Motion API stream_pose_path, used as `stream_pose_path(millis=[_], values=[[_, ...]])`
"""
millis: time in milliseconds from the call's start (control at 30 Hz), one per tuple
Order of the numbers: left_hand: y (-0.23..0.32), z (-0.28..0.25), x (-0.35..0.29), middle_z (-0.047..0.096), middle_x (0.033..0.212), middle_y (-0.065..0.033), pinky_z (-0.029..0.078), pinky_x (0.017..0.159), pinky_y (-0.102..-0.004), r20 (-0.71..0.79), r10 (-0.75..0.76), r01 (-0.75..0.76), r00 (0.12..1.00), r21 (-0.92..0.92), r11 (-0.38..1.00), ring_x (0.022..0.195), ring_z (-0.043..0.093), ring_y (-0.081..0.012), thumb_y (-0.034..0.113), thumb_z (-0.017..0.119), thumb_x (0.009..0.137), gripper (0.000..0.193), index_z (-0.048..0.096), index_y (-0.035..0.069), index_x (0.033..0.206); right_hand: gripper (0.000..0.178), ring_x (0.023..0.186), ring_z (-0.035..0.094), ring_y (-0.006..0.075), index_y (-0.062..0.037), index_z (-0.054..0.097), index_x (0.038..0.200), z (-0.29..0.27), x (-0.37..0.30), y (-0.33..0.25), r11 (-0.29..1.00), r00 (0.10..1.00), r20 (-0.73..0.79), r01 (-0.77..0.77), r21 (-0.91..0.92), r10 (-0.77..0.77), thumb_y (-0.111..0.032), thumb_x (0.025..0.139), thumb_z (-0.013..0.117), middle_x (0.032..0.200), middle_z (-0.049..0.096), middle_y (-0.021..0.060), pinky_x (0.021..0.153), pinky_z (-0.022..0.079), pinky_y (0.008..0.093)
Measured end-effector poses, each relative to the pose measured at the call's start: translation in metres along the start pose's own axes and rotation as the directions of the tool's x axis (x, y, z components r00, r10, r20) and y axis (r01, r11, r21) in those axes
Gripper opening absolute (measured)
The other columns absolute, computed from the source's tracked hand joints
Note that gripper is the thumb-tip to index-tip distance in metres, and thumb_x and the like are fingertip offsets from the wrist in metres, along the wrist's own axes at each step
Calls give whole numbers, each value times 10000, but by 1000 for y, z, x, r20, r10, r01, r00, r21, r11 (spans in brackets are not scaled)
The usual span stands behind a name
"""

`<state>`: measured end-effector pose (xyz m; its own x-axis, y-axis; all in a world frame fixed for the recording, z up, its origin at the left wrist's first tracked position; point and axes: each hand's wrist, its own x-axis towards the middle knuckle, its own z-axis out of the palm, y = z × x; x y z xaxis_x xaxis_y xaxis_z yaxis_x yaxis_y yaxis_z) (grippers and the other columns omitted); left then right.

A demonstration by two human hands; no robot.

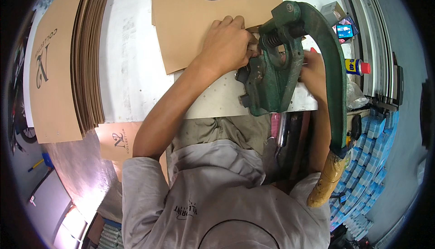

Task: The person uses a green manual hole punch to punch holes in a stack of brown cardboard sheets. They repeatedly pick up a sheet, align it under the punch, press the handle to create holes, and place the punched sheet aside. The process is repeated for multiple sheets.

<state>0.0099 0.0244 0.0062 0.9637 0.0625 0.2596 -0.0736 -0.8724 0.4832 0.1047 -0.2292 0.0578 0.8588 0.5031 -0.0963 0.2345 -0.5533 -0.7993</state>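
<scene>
A flat brown paper bag (pixel 181 36) with dark printing lies on the white table, its near edge reaching a green hand-lever press (pixel 272 83). My left hand (pixel 229 43) lies over that edge with its fingers bent and closed on it, right by the press jaw; the fingertips are partly hidden. On the far side of the press, my right hand (pixel 311 74) has curled fingers close to the press body. The press covers part of it, so what it holds cannot be made out. The press's long curved lever ends in a tape-wrapped handle (pixel 328 178) beside my right upper arm.
A thick stack of brown paper bags (pixel 54 77) stands at the left of the white table (pixel 127 54). Another brown bag (pixel 118 140) sits below the table edge. At right are a lit phone (pixel 345 31), a spray can (pixel 357 67), clear plastic (pixel 355 96) and blue packs (pixel 362 158).
</scene>
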Motion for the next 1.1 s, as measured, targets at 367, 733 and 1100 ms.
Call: stream_pose_path(millis=[367, 733, 1100], values=[[4, -3, 0, 636, 1002, -121, 498, 876, -461, 33, 3, -2, 999, -29, 1000, 964, 632, -342, 285, 852, 774, 328, 805, 102, 1042, 679, 1474, 322, 420, -148, 599, 1443, 14, -87, -74, 400, 563, 248, 775, -490, -788, -648, 1013, 438, 1532, 520, 101, 1171, 68, 702], [5, -4, 0, 658, 1104, -97, 496, 966, -454, -1, 172, -168, 985, 185, 968, 1089, 624, -285, 195, 717, 872, 282, 775, 117, 1136, 280, 887, 695, 171, 2, 670, 1248, -26, -26, 75, 992, 998, -58, -20, -127, 12, -122, 999, 698, 1073, 722, 107, 825, 548, 292], [-36, -33, -64, 344, 1652, -172, 269, 1219, -626, -25, -29, 36, 999, 388, 921, 1507, 328, -443, 293, 665, 983, 458, 613, 219, 1432, 122, 737, 644, 203, 46, 659, 1001, 32, -11, 48, 893, 939, -164, 218, -394, -302, 47, 879, 646, 841, 662, 123, 687, 510, 353]])
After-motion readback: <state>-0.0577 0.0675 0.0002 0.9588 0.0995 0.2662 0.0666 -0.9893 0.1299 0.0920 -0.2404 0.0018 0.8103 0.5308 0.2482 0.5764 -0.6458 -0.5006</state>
